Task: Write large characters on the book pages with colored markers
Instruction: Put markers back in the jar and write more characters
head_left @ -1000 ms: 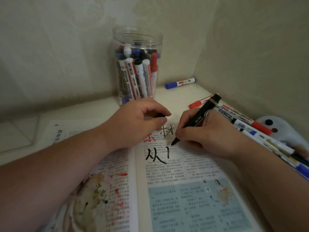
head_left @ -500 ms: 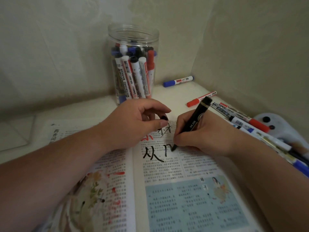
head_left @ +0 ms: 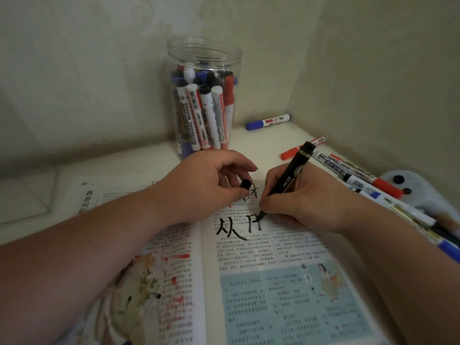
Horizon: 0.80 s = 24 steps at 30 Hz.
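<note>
An open book (head_left: 261,282) lies on the table in front of me. My right hand (head_left: 306,200) grips a black marker (head_left: 291,176) with its tip on the right page, beside large black strokes (head_left: 239,226) written there. My left hand (head_left: 209,185) rests on the top of the book near the spine and pinches the black marker cap (head_left: 245,183) between thumb and fingers. Smaller black and red marks sit under my left hand, partly hidden.
A clear plastic jar (head_left: 204,100) full of whiteboard markers stands behind the book. A blue-capped marker (head_left: 267,122) and a red-capped marker (head_left: 302,148) lie near the corner. Several more markers (head_left: 361,180) lie along the right wall beside a pale object (head_left: 420,190).
The black marker tip has moved from the single vertical stroke, adding a top stroke and a right-hand downstroke beside it. My left hand has stayed at the top of the book with the cap.
</note>
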Each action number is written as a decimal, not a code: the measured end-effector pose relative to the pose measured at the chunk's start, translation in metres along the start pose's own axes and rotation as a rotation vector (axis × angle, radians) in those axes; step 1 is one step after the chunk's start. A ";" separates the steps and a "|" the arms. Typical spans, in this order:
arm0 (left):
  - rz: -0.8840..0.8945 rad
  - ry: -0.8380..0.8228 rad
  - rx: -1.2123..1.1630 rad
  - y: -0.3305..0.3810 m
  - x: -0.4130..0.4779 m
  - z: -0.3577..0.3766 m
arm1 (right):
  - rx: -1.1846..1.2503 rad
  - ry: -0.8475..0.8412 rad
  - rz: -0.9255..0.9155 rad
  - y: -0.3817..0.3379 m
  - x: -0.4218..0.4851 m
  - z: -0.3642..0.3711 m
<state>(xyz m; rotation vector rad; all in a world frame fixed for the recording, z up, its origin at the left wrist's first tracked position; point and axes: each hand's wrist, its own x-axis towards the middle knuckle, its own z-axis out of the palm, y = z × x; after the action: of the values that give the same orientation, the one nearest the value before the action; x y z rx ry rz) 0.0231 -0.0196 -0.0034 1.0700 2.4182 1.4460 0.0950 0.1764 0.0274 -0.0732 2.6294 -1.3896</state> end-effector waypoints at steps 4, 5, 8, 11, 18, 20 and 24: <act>-0.006 -0.014 0.045 0.002 0.000 0.000 | 0.118 -0.123 -0.015 0.000 -0.003 -0.001; -0.008 -0.014 0.048 0.002 0.000 0.000 | 0.099 -0.136 -0.020 -0.001 -0.004 -0.001; -0.015 -0.011 0.043 0.002 0.000 0.000 | 0.017 -0.115 -0.034 -0.002 -0.002 -0.002; -0.017 -0.016 0.053 0.002 0.000 0.000 | -0.026 -0.093 -0.025 -0.001 -0.002 -0.001; -0.042 -0.052 0.027 0.006 0.000 -0.001 | 0.629 0.244 -0.114 0.010 0.010 -0.006; -0.048 -0.078 0.025 0.007 0.000 -0.001 | 0.621 0.315 -0.137 0.008 0.010 -0.005; -0.042 -0.116 0.058 0.010 0.001 0.000 | 0.461 0.328 -0.247 0.006 0.008 0.002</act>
<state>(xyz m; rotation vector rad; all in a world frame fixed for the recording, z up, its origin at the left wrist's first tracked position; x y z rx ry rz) 0.0274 -0.0162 0.0050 1.0765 2.4003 1.2716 0.0877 0.1775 0.0206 -0.1238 2.5240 -2.2298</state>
